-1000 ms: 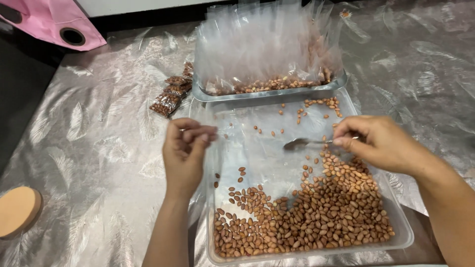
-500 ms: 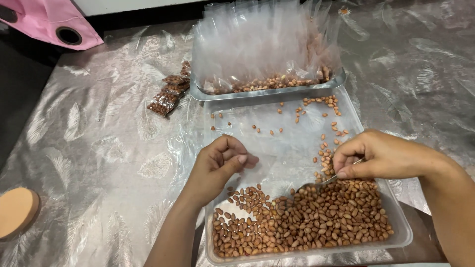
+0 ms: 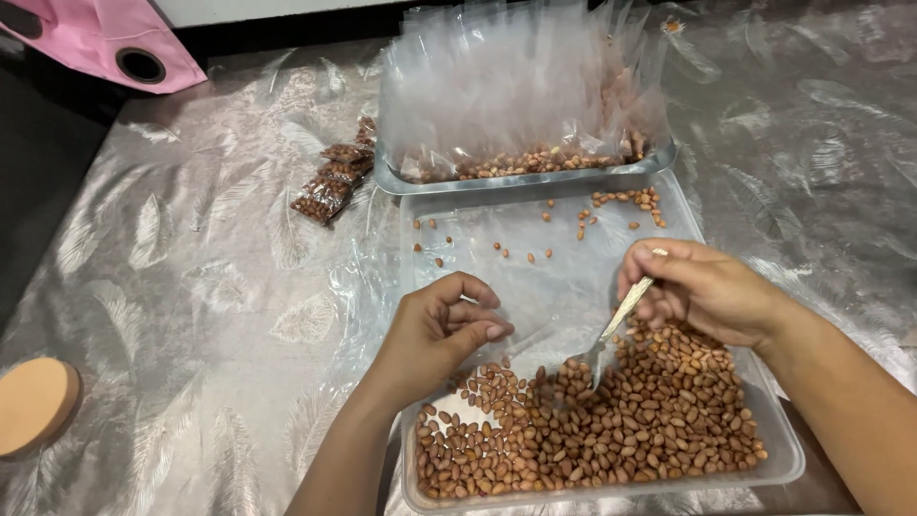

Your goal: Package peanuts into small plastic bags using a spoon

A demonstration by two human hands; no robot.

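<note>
You work on a table covered with a shiny silver cloth (image 3: 191, 287) that has a feather pattern. Far to the left of your fingers, at the table edge, lies a round tan disc (image 3: 33, 406), and a pink fabric piece with a metal ring (image 3: 105, 43) sits at the top left corner. Between these and your left hand there is open cloth. Some small sealed packets of peanuts (image 3: 330, 182) lie up and left of your left fingers.

Your left hand (image 3: 435, 334) is at the left wall of the clear plastic tray (image 3: 783, 463). Its fingers are curled and pinch a thin clear plastic bag (image 3: 540, 334), which is hard to see against the tray. Just below and right of these fingers lie the peanuts (image 3: 611, 430), small, oval and red-brown, heaped in the near half of the tray; a few loose ones are scattered beyond your fingertips.

Your right hand (image 3: 707, 291) is clenched on the handle of a metal spoon (image 3: 607, 339). The spoon points down and left, its bowl touching the heap, close to your left fingertips.

Beyond both hands stands a metal tray (image 3: 521, 180) full of upright clear bags (image 3: 516, 86) with peanuts at their bottoms; its edge touches the plastic tray. To the right of your right hand the cloth is open.
</note>
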